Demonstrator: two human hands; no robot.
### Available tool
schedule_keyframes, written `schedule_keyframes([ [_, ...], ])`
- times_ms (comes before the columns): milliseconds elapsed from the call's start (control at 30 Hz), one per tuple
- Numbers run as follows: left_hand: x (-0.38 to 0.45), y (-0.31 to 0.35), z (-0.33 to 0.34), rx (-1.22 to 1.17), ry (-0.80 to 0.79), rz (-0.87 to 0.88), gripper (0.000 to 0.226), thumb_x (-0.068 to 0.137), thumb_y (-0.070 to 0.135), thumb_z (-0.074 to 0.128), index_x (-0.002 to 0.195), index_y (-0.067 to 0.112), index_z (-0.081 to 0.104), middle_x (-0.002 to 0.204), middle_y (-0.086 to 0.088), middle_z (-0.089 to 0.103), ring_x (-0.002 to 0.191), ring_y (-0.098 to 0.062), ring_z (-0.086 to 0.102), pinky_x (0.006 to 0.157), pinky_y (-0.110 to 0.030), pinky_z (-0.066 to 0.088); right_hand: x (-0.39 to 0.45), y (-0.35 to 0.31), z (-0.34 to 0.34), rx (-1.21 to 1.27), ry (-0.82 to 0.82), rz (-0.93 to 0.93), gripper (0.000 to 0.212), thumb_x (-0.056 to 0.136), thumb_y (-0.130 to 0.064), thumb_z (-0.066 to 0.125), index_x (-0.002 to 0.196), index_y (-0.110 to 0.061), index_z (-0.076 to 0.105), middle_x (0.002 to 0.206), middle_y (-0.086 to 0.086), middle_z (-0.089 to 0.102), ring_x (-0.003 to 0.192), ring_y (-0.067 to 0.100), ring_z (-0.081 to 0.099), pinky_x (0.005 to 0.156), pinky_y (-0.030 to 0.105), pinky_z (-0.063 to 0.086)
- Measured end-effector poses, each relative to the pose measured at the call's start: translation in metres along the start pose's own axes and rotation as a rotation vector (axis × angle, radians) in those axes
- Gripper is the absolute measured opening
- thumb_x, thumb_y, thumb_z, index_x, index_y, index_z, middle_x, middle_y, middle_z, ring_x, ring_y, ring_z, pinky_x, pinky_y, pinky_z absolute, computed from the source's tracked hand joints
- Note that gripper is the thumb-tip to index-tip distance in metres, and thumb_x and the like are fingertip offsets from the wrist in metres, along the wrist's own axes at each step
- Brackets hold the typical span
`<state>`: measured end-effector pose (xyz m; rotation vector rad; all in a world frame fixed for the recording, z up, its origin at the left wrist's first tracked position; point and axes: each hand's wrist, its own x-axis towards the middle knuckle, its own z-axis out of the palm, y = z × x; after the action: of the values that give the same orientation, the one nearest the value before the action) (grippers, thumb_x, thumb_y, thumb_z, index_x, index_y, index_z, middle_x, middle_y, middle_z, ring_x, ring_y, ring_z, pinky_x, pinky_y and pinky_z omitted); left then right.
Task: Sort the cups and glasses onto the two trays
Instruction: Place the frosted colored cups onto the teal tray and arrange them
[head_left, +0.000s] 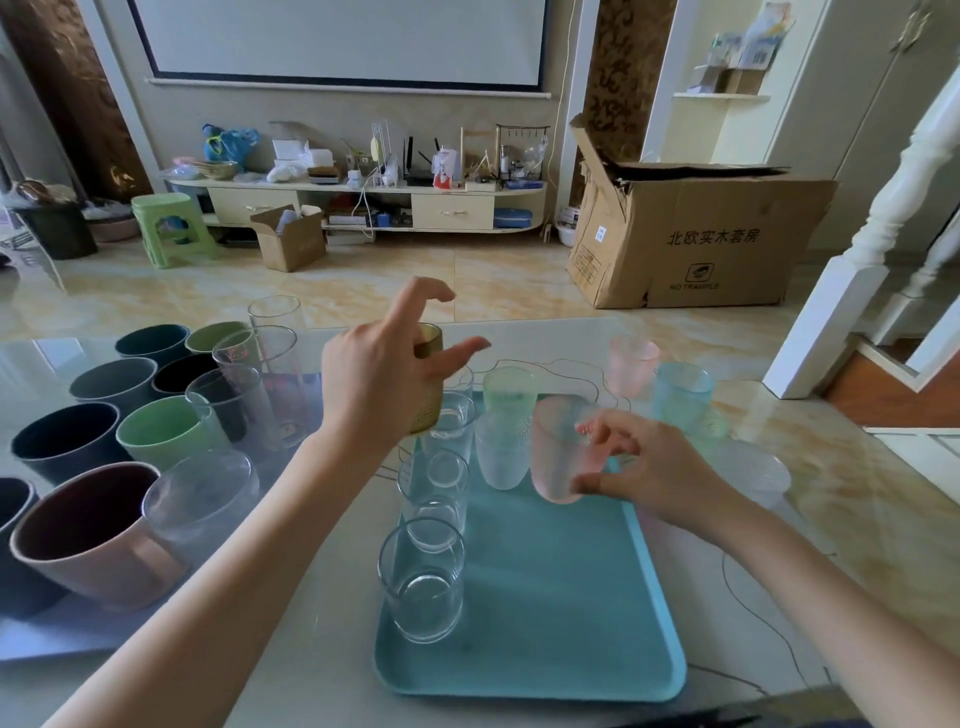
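The teal tray (545, 613) serves as landmark. Its near half is bare, so there is room here for more glasses. Along its left edge a row of clear glasses (422, 582) runs away from the viewer, close together. Beyond the bare patch, near the tray's middle, stands a frosted white glass (500, 457), and beside it the right hand (649, 478) pinches a pink frosted glass (556, 452) between thumb and fingertips, tilted, just over the tray; I judge it is being set down next to the white one. A green frosted glass (510, 389) stands behind these, towards the tray's far end.

The left hand (379, 384) hangs above the tray's far left corner, fingers spread and loosely bent, holding nothing. An amber glass (428, 384) shows behind its palm; whether it touches the hand I cannot tell.

Left of the tray, the second tray (67, 639) carries the opaque cups (98, 540), with several clear glasses mixed among them, which probably need moving over.

Right of the tray and beyond it, a blue glass (681, 389) and another pink glass (632, 364) wait on the table (857, 519), unsorted. So the job looks past half done. The table's right edge lies well off from the tray.
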<state>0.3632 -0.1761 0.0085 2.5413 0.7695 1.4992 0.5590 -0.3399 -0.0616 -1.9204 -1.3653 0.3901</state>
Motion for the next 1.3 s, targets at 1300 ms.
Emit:
schedule_keyframes([
  [1300,-0.032,0.050,0.022,-0.522,-0.287,0.147,0.023,0.091,0.014,0.039,0.113,0.013,0.039,0.076,0.008,0.050,0.067,-0.011,0.048,0.067,-0.029,0.045,-0.010,-0.045,0.011,0.463,-0.211,-0.005,0.085,0.069,-0.010,0.082,0.133,-0.036,0.032,0.119,-0.004,0.059,0.103,0.007,0.065,0.080,0.022,0.056],
])
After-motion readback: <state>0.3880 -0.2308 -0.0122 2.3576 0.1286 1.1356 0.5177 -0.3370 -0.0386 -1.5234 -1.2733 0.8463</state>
